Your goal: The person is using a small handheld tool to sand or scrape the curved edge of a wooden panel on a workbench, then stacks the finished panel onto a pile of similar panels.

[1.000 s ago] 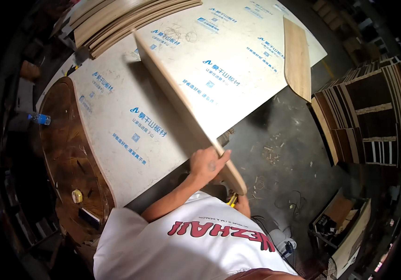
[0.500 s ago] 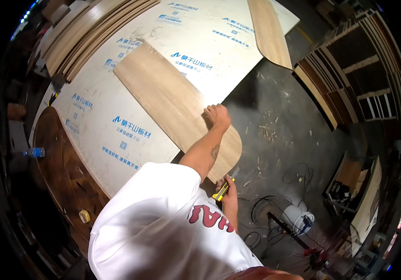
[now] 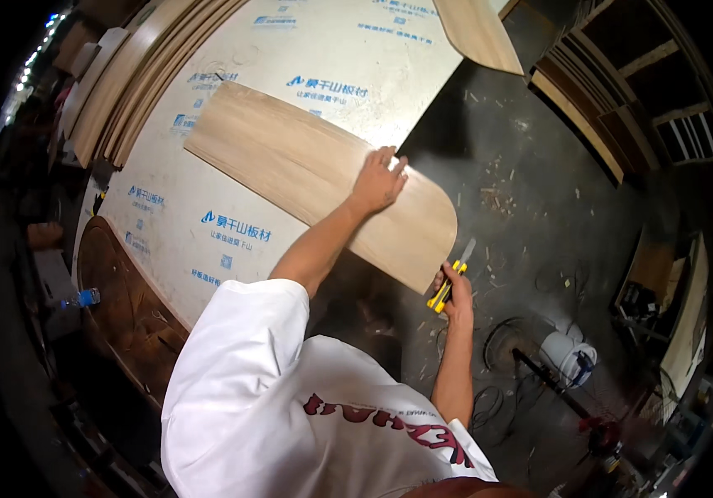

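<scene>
Wood-grain veneer panel (image 3: 306, 170), long w/ one rounded end, lies flat on a big pale sheet board (image 3: 207, 207) w/ blue print; rounded end overhangs the board's edge, above the dark floor (image 3: 539, 191). Left hand (image 3: 379, 178) rests palm-down on the panel near the rounded end, fingers spread flat, pressing, not gripping anything. Right hand (image 3: 456, 292) sits just beside the panel's lower rounded corner, fingers wrapped tight round a yellow utility knife (image 3: 448, 282), blade pointing up toward the panel edge; can't tell if blade touches it. Wood chips scattered on floor nearby. More curved wood strips (image 3: 136, 75) stacked at board's far-left side. Another rounded panel (image 3: 481, 33) lies at top, well apart. Dark round-edged wood piece (image 3: 115, 299) at lower left, beside the board. White bucket (image 3: 568, 357) and cables on floor at right.
</scene>
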A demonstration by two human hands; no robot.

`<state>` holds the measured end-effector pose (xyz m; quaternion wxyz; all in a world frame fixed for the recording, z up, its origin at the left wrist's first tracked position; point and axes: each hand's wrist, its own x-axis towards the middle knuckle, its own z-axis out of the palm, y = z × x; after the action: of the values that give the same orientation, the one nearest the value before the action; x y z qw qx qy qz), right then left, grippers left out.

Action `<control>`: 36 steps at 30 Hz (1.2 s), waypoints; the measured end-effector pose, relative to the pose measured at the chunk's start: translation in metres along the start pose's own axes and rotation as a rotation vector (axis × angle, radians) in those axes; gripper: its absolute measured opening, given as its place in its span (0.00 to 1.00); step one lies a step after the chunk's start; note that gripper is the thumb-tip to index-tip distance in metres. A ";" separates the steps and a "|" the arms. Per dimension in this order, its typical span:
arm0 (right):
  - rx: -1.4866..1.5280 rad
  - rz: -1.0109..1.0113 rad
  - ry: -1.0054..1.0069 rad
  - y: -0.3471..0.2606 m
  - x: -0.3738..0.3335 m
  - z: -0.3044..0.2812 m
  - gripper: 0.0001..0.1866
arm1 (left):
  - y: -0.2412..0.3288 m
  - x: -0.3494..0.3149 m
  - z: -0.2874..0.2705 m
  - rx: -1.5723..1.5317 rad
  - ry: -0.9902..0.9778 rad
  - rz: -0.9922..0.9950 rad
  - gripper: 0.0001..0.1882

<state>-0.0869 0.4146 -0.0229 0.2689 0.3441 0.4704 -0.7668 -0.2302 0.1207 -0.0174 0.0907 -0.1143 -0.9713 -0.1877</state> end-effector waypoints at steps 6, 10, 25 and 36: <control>0.012 -0.155 0.170 0.007 -0.039 0.016 0.23 | -0.026 -0.051 0.017 0.258 0.002 -0.320 0.32; -0.475 -0.209 0.311 0.053 -0.070 -0.002 0.33 | -0.029 -0.055 0.017 0.248 0.047 -0.266 0.33; -1.171 -0.997 0.704 0.145 -0.096 0.022 0.24 | -0.040 -0.052 0.015 0.196 0.123 -0.154 0.37; -1.133 -0.941 0.830 0.155 -0.095 0.012 0.23 | -0.043 -0.049 0.027 0.174 0.116 -0.073 0.39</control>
<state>0.0826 0.3479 -0.0280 -0.1413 0.1792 0.9386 -0.2586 -0.1980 0.0832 -0.0678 0.1493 -0.0594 -0.9806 -0.1121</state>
